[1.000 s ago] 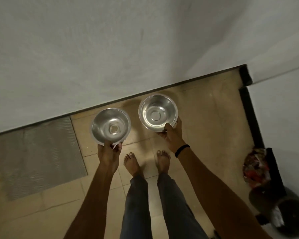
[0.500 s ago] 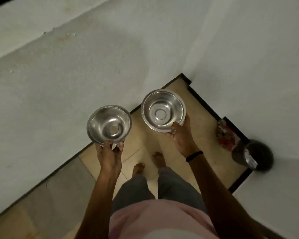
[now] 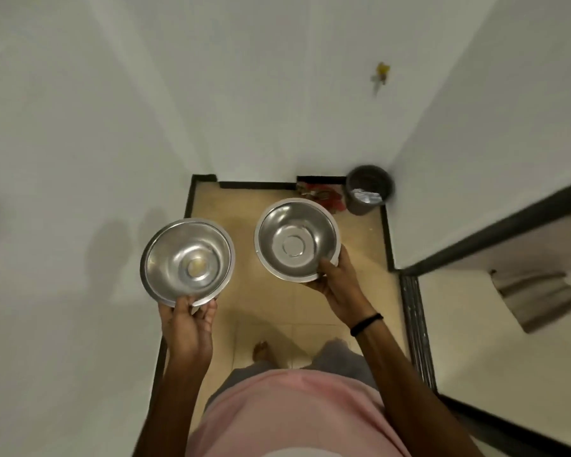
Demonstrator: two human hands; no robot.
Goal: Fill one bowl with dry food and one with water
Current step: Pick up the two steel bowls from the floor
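Observation:
Two empty steel bowls are held out in front of me above a tiled floor. My left hand (image 3: 187, 321) grips the near rim of the left bowl (image 3: 187, 260), whose bottom shows a small yellowish reflection. My right hand (image 3: 338, 285) holds the right bowl (image 3: 297, 239) by its near rim, thumb inside the edge. Both bowls sit level with nothing in them. A black band circles my right wrist.
White walls close in on the left, ahead and on the right. A dark waste bin (image 3: 370, 189) stands in the far right corner with a red wrapper (image 3: 320, 194) beside it. A dark door frame (image 3: 416, 324) runs along the right, with a grey cloth (image 3: 538, 295) beyond.
The view has swung to the right: the corner with the bin now lies straight ahead and a doorway has appeared on the right. Both hands keep their hold on the bowls.

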